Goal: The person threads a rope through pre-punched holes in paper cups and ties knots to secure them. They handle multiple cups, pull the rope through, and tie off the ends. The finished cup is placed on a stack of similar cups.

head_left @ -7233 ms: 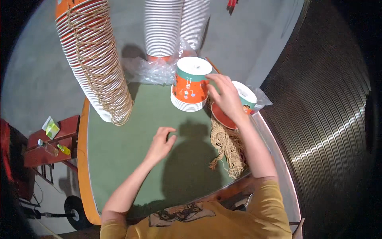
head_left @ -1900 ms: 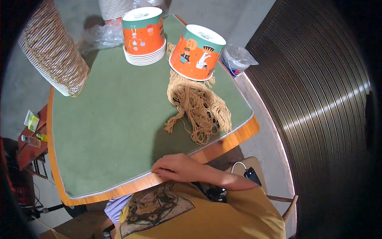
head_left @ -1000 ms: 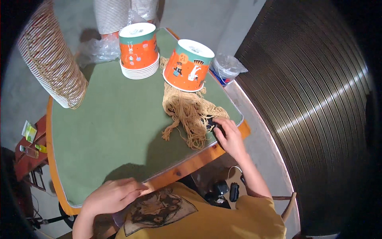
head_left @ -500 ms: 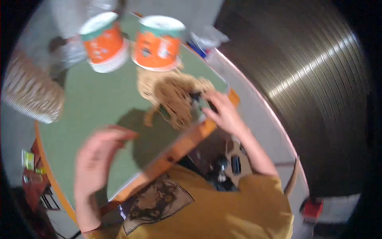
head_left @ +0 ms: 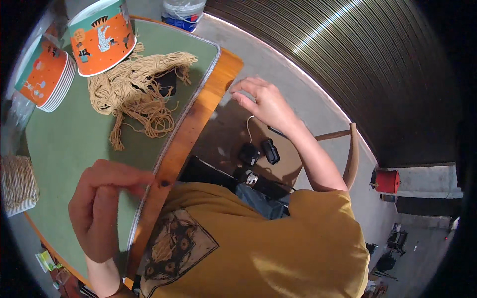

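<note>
My left hand (head_left: 102, 208) hovers over the near part of the green table mat (head_left: 59, 149), slightly blurred. Its fingers stretch toward the wooden edge, and nothing shows in them. Past the table's right edge, my right hand (head_left: 263, 102) is raised above the floor, fingers loosely bent and thumb apart, also without anything visible in it. A tangled bundle of tan yarn (head_left: 124, 82) lies on the mat between the hands and the paper tubs. Partly under its strands sits a small black object (head_left: 168, 83) whose kind I cannot make out.
Orange and green paper tubs (head_left: 103, 39) and a nested stack of them (head_left: 47, 74) stand at the far left. A ribbed, beige stack (head_left: 19, 184) is by the left edge. The wooden table edge (head_left: 198, 116), a chair's curved wood (head_left: 352, 154) and a white bucket (head_left: 184, 12) lie around.
My view has turned, so the table and tubs sit farther left. My right hand has come away from the yarn, beyond the table edge. My left hand is now nearer the wooden edge.
</note>
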{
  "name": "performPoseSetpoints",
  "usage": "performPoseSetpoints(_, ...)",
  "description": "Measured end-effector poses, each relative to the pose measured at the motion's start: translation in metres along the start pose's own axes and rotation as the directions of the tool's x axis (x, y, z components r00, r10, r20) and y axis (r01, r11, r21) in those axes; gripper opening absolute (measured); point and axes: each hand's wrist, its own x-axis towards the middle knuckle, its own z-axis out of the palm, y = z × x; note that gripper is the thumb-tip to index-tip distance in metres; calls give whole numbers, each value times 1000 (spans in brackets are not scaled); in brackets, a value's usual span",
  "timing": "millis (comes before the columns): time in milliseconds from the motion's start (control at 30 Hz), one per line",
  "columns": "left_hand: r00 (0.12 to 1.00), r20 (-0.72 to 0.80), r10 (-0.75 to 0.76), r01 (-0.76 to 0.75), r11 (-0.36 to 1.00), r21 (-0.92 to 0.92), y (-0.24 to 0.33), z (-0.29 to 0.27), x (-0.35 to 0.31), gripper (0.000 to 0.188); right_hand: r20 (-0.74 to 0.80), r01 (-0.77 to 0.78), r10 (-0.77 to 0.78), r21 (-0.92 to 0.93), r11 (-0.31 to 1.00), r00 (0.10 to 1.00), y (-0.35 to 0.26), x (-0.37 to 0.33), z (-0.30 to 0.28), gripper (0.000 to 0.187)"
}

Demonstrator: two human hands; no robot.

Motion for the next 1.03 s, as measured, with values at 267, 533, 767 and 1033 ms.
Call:
performPoseSetpoints(267, 935, -214, -282, 289, 957, 0, -48, -25, -21, 25, 381, -171, 466, -598, 783, 799, 181, -176, 92, 82)
performPoseSetpoints(533, 937, -132, -325, 322, 946, -41, -61, -27, -14, 25, 258, -812, 847, -258, 524, 465, 179, -282, 165, 94)
performPoseSetpoints(767, 972, -85, -220, 219, 975, -18, -49, -28, -6, 24, 152, -812, 806, 249, 529, 572, 159, -205, 71, 61)
performPoseSetpoints(1033, 980, 78, 182, -172, 978, -114, 0, -4, 46, 91, -26, 161, -159, 125, 979, 987, -116, 30, -87, 56)
